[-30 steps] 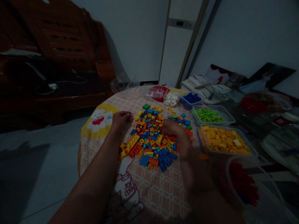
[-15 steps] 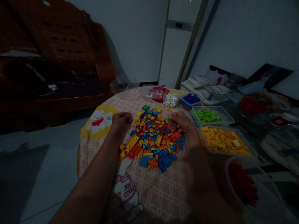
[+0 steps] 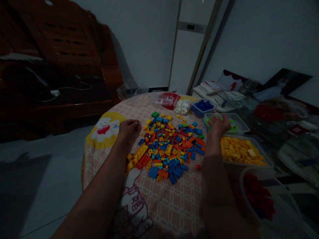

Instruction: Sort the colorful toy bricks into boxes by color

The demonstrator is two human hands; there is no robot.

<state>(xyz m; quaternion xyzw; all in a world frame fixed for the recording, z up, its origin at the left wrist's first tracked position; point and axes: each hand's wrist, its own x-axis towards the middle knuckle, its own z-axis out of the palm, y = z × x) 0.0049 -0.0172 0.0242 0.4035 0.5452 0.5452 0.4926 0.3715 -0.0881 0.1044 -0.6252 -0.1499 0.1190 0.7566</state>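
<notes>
One round table, covered by a patterned cloth, is being viewed from above.

One heap of mixed toy bricks, in yellow, blue, red, orange and green, is lying at the middle of the cloth; the pieces are too many and too small to be counted. One loose red piece is lying just apart from the heap's near right edge.

Two hands are being shown. The left hand is being rested on the cloth at the heap's left edge, fingers curled loosely downward; whether a brick is being held under them cannot be told. The right hand is being held over the near rim of the tray of green bricks, fingers spread and slightly bent, nothing visibly gripped.

Four sorted containers are being counted along the right side: one tray of blue bricks, the green tray, one tray of yellow bricks and one round tub of red bricks nearest the viewer. One small pile of white bricks is lying on the cloth beside the blue tray. One clear container over a red patch is standing at the far edge.
</notes>
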